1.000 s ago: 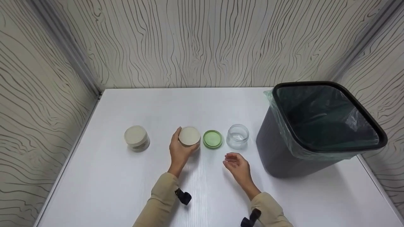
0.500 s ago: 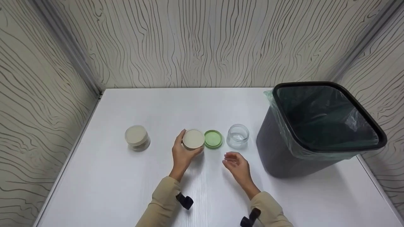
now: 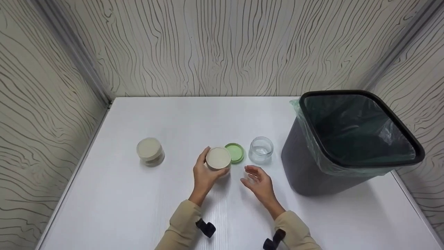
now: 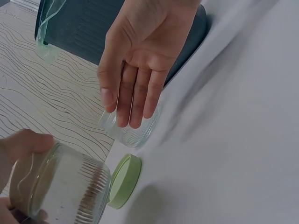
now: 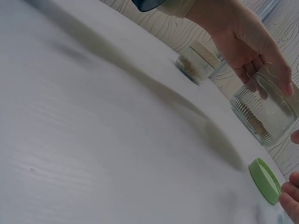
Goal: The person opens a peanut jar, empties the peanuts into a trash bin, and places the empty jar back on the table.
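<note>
My left hand (image 3: 204, 175) grips a glass jar (image 4: 70, 186) with a cream lid (image 3: 218, 158), fingers and thumb round its upper part. The jar is held raised and tilted, and its ribbed lower glass faces the right hand. Just behind it lies a green lid (image 3: 235, 153), partly overlapped by the jar in the head view. My right hand (image 3: 261, 185) is to the right with fingers loosely bent and nothing in it; its palm shows in the left wrist view. Beyond its fingertips stands a lidless clear glass jar (image 3: 261, 150).
Another cream-lidded glass jar (image 3: 150, 151) stands on the left of the white table (image 3: 114, 201). A tall dark bin (image 3: 312, 173) with a black rim and a green liner bag occupies the right side. Wood-patterned panels (image 3: 215, 48) enclose the back and sides.
The left hand has carried its jar a little to the right and nearer the person, so it covers part of the green lid. The right hand has barely shifted, its fingers spreading slightly.
</note>
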Tool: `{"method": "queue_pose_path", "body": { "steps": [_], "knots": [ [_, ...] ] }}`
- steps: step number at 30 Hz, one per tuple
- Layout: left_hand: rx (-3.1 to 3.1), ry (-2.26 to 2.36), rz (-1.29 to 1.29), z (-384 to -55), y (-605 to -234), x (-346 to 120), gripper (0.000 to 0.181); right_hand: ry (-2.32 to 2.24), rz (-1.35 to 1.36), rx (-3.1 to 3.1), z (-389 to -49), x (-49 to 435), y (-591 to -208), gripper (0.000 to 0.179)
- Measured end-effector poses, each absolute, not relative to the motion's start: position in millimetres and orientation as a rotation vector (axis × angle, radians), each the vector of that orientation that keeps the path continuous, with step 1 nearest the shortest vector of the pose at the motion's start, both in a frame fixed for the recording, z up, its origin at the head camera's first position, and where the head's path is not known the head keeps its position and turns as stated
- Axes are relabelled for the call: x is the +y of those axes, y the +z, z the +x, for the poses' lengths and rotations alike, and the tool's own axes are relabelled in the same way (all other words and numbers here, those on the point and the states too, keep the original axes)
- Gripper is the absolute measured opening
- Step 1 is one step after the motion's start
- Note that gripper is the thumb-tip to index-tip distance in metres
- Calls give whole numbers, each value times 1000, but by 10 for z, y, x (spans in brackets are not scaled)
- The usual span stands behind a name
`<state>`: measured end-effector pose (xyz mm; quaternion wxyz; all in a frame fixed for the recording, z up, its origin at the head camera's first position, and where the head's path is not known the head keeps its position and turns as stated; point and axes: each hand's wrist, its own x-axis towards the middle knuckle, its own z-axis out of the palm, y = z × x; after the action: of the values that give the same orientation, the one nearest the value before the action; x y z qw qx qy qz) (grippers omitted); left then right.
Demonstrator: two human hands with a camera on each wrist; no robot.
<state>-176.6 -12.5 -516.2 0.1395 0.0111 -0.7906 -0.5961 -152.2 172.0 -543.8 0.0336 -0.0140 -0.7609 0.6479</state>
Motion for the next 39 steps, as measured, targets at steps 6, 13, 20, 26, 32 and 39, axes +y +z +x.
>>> {"method": "queue_pose_path", "body": {
  "steps": [6,13,20,26,32,39],
  "knots": [
    [-2310,-1762,-22,-1694,-5129,-87,88,2018,70,-2328,-1519,1695,-5443,62],
    [-2340,-1760,-65,-1641,-5097,-23,87,2020,144,-2331,-1516,1693,-5459,72],
    [-2368,-1764,-120,-1597,-5078,32,88,2037,189,-2349,-1493,1692,-5463,84],
    [-2377,-1773,-220,-1554,-5036,66,89,1993,225,-2396,-1470,1686,-5439,95],
    [-2379,-1769,-258,-1521,-5001,93,89,1941,224,-2458,-1454,1670,-5422,99],
    [-2392,-1796,-284,-1499,-4973,109,90,2005,158,-2449,-1464,1649,-5410,95]
  ]
}}
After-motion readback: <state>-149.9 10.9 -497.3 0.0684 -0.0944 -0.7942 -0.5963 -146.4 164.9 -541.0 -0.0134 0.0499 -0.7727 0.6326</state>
